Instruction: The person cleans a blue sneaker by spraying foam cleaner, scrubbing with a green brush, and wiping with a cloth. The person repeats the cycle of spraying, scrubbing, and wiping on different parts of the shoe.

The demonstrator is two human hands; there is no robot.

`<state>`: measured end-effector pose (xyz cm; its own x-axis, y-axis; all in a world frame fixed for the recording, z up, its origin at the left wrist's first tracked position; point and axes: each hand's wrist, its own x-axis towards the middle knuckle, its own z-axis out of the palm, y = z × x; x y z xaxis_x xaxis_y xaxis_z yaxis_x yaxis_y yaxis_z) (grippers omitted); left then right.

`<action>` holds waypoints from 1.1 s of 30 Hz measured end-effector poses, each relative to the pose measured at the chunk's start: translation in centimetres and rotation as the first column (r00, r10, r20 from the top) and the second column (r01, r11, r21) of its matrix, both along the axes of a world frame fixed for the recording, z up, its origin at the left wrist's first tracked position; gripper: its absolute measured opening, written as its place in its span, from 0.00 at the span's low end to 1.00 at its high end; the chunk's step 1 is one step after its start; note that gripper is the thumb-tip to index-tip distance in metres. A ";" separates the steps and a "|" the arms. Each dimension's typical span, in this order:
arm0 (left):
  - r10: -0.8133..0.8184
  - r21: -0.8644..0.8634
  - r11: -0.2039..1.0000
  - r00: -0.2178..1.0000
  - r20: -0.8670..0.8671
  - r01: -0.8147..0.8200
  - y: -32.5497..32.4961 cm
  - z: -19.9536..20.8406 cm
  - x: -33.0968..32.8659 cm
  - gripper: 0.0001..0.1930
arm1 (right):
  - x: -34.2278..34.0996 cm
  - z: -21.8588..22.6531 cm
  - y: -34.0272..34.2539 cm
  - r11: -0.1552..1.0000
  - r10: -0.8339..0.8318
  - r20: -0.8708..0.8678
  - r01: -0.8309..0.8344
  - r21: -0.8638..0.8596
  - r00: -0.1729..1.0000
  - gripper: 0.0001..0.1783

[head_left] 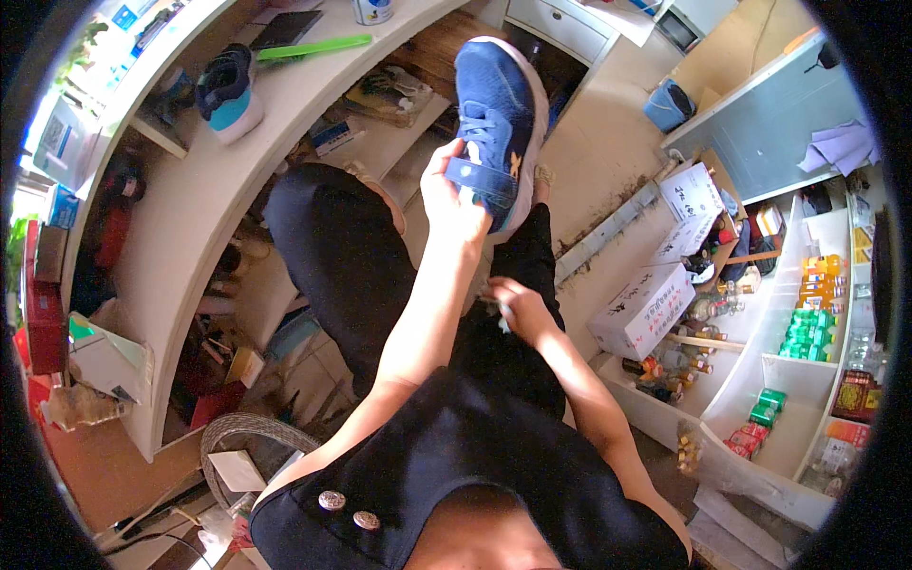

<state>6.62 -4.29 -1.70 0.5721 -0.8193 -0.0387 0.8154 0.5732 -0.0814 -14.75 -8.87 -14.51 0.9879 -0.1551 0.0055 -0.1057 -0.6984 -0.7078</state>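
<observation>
My left hand (454,198) holds up a blue sneaker (494,104) with a white sole, laces and a strap. Its toe points away from me and its upper faces me. The fingers are closed about the strap and the near side of the shoe. Lower down, by my right thigh, my right hand (524,312) is closed on a small whitish thing (504,321), perhaps a cloth or tissue, too small to tell. A second shoe (228,95), dark blue with a teal and white sole, stands on the white desk (204,185) at the left.
On the desk lie a long bright green strip (313,47) and a can (371,9). White cartons (641,309) and shelves with bottles and cans (807,332) stand at the right. A blue bin (669,106) is at the far right. A wicker chair (228,437) is near left.
</observation>
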 end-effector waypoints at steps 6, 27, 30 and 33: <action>0.072 0.026 0.997 0.997 -0.032 -0.071 0.2 2.3 -0.1 0.14 | -1.9 4.2 -1.3 0.878 -0.478 0.320 0.452 0.158 0.818 0.11; -0.116 0.016 0.993 0.993 -0.001 0.116 1.5 3.1 -4.8 0.25 | 3.1 16.0 4.0 0.768 -0.625 0.479 0.596 0.235 0.617 0.28; -0.176 0.060 0.983 0.984 0.016 0.175 1.4 1.2 -4.1 0.34 | 3.7 15.5 4.0 0.760 -0.645 0.439 0.587 0.279 0.626 0.27; -0.157 0.223 0.967 0.979 0.131 0.125 1.6 1.3 -4.3 0.42 | 3.8 15.1 3.2 0.760 -0.640 0.457 0.595 0.261 0.618 0.27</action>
<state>2.28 -2.66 -0.40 0.4636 -0.8740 -0.1456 0.8831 0.4425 0.1558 -11.00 -5.72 0.56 0.5152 -0.7496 0.4155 -0.1165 -0.5415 -0.8326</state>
